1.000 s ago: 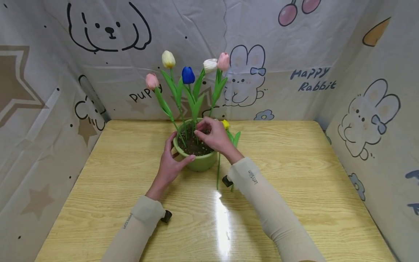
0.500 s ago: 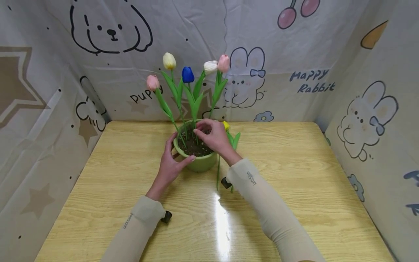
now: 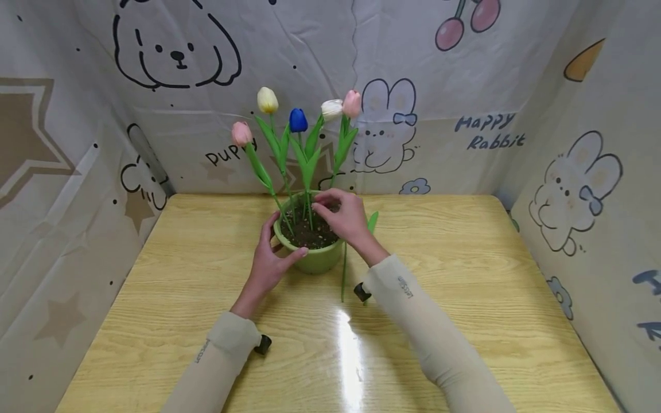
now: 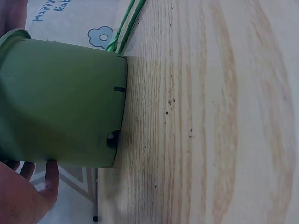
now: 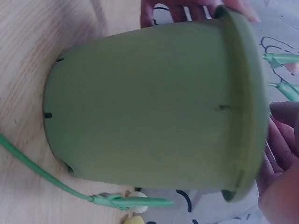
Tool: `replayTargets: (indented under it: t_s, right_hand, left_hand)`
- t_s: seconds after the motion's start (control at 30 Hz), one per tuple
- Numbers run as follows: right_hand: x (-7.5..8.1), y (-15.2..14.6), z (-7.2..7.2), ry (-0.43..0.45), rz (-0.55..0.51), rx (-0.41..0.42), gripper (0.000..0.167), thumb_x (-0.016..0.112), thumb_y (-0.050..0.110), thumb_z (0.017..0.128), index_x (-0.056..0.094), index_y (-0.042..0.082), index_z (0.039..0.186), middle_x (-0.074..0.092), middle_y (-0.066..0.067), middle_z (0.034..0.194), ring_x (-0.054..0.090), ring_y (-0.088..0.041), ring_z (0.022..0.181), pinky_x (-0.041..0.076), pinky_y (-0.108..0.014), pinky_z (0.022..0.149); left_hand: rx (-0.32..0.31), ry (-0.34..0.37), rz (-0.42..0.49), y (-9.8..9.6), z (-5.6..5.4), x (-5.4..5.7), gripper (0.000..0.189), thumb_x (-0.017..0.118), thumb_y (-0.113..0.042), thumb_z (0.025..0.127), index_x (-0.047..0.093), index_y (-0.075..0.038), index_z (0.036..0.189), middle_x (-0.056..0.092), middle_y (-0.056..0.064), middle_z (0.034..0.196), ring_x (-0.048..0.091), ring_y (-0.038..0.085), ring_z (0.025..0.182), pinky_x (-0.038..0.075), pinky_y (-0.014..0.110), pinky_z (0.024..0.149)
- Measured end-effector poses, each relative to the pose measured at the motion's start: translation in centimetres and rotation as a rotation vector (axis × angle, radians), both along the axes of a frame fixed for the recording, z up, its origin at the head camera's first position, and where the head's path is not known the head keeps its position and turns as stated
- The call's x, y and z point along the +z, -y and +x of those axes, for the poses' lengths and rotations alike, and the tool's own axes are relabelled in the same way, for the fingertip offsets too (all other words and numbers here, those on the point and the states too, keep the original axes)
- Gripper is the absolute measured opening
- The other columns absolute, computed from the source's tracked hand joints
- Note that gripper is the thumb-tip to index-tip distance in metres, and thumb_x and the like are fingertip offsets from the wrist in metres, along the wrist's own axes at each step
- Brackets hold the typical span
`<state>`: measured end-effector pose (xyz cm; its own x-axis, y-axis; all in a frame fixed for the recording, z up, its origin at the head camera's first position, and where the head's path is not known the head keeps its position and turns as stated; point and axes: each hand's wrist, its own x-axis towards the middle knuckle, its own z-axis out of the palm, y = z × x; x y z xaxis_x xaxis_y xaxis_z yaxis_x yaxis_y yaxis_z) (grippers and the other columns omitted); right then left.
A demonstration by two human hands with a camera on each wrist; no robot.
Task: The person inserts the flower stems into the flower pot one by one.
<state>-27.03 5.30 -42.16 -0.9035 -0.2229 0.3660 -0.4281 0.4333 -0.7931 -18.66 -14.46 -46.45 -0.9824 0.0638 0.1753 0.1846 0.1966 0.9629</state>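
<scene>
My left hand [image 3: 271, 255] holds the green flower pot [image 3: 317, 261], thumb on the near rim and fingers round its left side. Out of the dark soil [image 3: 310, 235] rise several tulips: a blue one [image 3: 298, 120], a cream one [image 3: 267, 100], a white one [image 3: 331, 109] and two pink ones, left [image 3: 241, 133] and right [image 3: 352, 104]. Above the soil's right part, my right hand [image 3: 343, 215] has thumb and forefinger bent, tips just right of the blue tulip's stem [image 3: 310, 215], seemingly holding nothing. In the right wrist view, its fingers [image 5: 280, 140] are beside the pot's rim.
Right of the pot, a loose green stem [image 3: 343, 275] and a leaf [image 3: 373, 221] lie on the wooden table [image 3: 454, 275], partly under my right arm. A yellow bloom [image 5: 134, 220] shows low in the right wrist view. A printed cloth wall [image 3: 206, 115] stands behind.
My right hand has shifted slightly right, away from the blue tulip's stem, and now covers the loose yellow bloom. The left hand keeps its hold on the pot.
</scene>
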Motion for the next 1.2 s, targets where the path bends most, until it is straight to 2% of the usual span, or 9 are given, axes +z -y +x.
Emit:
replayTargets:
  t_s: [0.13, 0.3, 0.53, 0.63, 0.77, 0.87, 1.0, 1.2]
  right_hand:
    - [0.8, -1.3, 0.5, 0.018, -0.028, 0.008, 0.021, 0.077, 0.017, 0.095, 0.077, 0.004, 0.111, 0.078, -0.011, 0.103, 0.073, -0.024, 0.092, 0.060, -0.039, 0.086]
    - [1.7, -3.5, 1.2, 0.081, -0.075, -0.008, 0.026, 0.076, 0.021, 0.096, 0.075, 0.005, 0.116, 0.077, -0.009, 0.105, 0.070, -0.023, 0.096, 0.058, -0.042, 0.086]
    - [1.7, -6.8, 1.8, 0.176, -0.211, -0.014, 0.026, 0.074, 0.018, 0.097, 0.073, 0.005, 0.120, 0.074, -0.014, 0.109, 0.069, -0.021, 0.095, 0.061, -0.032, 0.083]
    - [1.3, -8.1, 2.0, 0.218, -0.270, -0.015, 0.027, 0.073, 0.015, 0.098, 0.071, 0.002, 0.122, 0.071, -0.016, 0.111, 0.069, -0.020, 0.095, 0.063, -0.030, 0.081]
    - [0.3, -9.7, 2.4, 0.261, -0.302, -0.035, 0.030, 0.071, 0.015, 0.099, 0.069, 0.000, 0.125, 0.068, -0.015, 0.112, 0.070, -0.030, 0.100, 0.063, -0.037, 0.086]
    - [-0.6, -10.6, 2.6, 0.311, -0.314, -0.054, 0.033, 0.070, 0.017, 0.100, 0.066, -0.001, 0.128, 0.066, -0.012, 0.113, 0.071, -0.026, 0.099, 0.062, -0.035, 0.087]
    - [-1.9, -11.5, 2.7, 0.383, -0.326, -0.085, 0.036, 0.068, 0.016, 0.102, 0.063, -0.003, 0.132, 0.065, -0.010, 0.115, 0.070, -0.012, 0.092, 0.062, -0.027, 0.083]
    - [-4.1, -12.5, 2.9, 0.467, -0.342, -0.123, 0.041, 0.067, 0.019, 0.102, 0.060, -0.004, 0.136, 0.064, -0.010, 0.117, 0.069, -0.012, 0.093, 0.062, -0.029, 0.086]
  left_hand:
    - [0.005, -0.004, -0.006, 0.0, 0.2, 0.3, 0.099, 0.080, -0.012, 0.088, 0.017, -0.005, 0.165, 0.024, 0.019, 0.169, 0.029, 0.037, 0.153, 0.036, 0.058, 0.119]
    - [0.010, -0.004, -0.010, -0.1, 0.2, 0.3, 0.100, 0.080, -0.013, 0.088, 0.017, -0.004, 0.164, 0.024, 0.020, 0.168, 0.030, 0.040, 0.153, 0.036, 0.059, 0.119]
    - [0.009, -0.004, -0.013, 0.0, 0.2, 0.2, 0.100, 0.080, -0.013, 0.087, 0.017, -0.006, 0.165, 0.024, 0.020, 0.168, 0.029, 0.041, 0.153, 0.036, 0.059, 0.119]
    - [0.007, -0.002, -0.014, 0.0, 0.2, 0.2, 0.100, 0.080, -0.013, 0.087, 0.017, -0.007, 0.165, 0.023, 0.020, 0.169, 0.029, 0.041, 0.153, 0.036, 0.059, 0.119]
    - [0.005, 0.006, -0.010, 0.0, 0.1, 0.2, 0.100, 0.080, -0.013, 0.088, 0.016, -0.008, 0.165, 0.022, 0.019, 0.169, 0.028, 0.041, 0.153, 0.036, 0.059, 0.119]
    - [0.006, 0.009, -0.010, 0.0, 0.1, 0.0, 0.100, 0.080, -0.014, 0.088, 0.016, -0.007, 0.165, 0.022, 0.018, 0.169, 0.028, 0.040, 0.154, 0.035, 0.060, 0.119]
    - [0.008, 0.007, -0.015, 0.0, 0.1, 0.1, 0.101, 0.080, -0.014, 0.088, 0.015, -0.006, 0.165, 0.022, 0.019, 0.169, 0.028, 0.040, 0.154, 0.035, 0.060, 0.119]
    - [0.010, 0.018, -0.011, -0.1, 0.0, 0.1, 0.102, 0.080, -0.014, 0.088, 0.015, -0.009, 0.166, 0.021, 0.017, 0.170, 0.027, 0.038, 0.154, 0.035, 0.058, 0.120]
